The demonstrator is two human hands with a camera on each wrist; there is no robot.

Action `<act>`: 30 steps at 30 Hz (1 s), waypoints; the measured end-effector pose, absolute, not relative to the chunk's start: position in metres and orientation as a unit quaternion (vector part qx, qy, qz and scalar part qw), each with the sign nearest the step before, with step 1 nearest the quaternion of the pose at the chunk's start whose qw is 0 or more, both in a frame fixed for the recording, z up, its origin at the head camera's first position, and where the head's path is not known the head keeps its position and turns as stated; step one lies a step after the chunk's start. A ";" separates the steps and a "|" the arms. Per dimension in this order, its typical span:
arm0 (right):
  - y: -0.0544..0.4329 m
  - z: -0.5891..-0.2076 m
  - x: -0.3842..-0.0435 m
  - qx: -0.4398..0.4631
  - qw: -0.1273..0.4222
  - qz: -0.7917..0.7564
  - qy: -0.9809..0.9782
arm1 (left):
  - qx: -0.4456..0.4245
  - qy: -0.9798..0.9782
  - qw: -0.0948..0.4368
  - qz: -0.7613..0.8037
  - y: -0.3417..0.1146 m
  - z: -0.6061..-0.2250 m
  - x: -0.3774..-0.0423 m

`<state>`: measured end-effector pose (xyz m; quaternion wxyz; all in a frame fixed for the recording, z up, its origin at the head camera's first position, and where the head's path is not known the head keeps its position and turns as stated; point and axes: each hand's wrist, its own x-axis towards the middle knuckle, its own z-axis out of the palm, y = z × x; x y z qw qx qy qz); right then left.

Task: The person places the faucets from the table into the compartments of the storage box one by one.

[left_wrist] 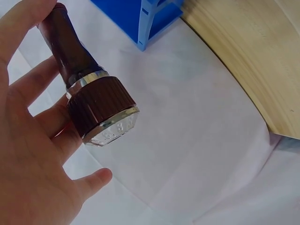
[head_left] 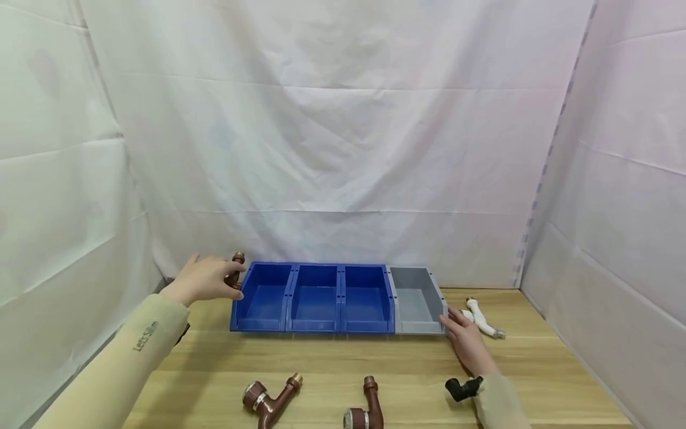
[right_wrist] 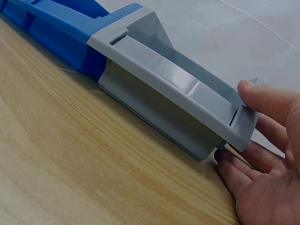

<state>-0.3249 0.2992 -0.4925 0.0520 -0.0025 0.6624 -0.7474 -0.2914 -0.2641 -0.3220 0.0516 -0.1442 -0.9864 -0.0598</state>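
Note:
My left hand point(head_left: 206, 279) holds a brown tap point(left_wrist: 70, 44) by its body, just left of the row of bins. The tap's ribbed knob point(left_wrist: 101, 105), with a metal band and a clear end, hangs down in the left wrist view. Three blue bins point(head_left: 313, 326) stand joined side by side, with a grey bin point(head_left: 420, 328) at their right end. My right hand point(head_left: 468, 342) grips the grey bin's front right corner. Its thumb lies on the rim and its fingers are at the side and below, as the right wrist view shows.
Two more brown taps point(head_left: 280, 404) point(head_left: 373, 396) lie on the wooden table point(head_left: 321, 357) in front. A white tap point(head_left: 480, 319) lies behind my right hand. A black bent piece point(head_left: 462, 389) is by the right wrist. White cloth point(head_left: 343, 149) hangs behind and at both sides.

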 end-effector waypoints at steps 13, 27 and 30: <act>0.298 -0.491 -0.324 0.000 0.047 -0.745 0.665 | -0.147 -0.986 0.052 -0.054 -0.257 -0.322 -0.294; 0.298 -0.492 -0.324 0.002 0.050 -0.749 0.661 | -0.148 -0.987 0.043 -0.050 -0.250 -0.323 -0.296; 0.299 -0.493 -0.325 0.005 0.053 -0.751 0.659 | -0.152 -0.986 0.040 -0.050 -0.246 -0.323 -0.296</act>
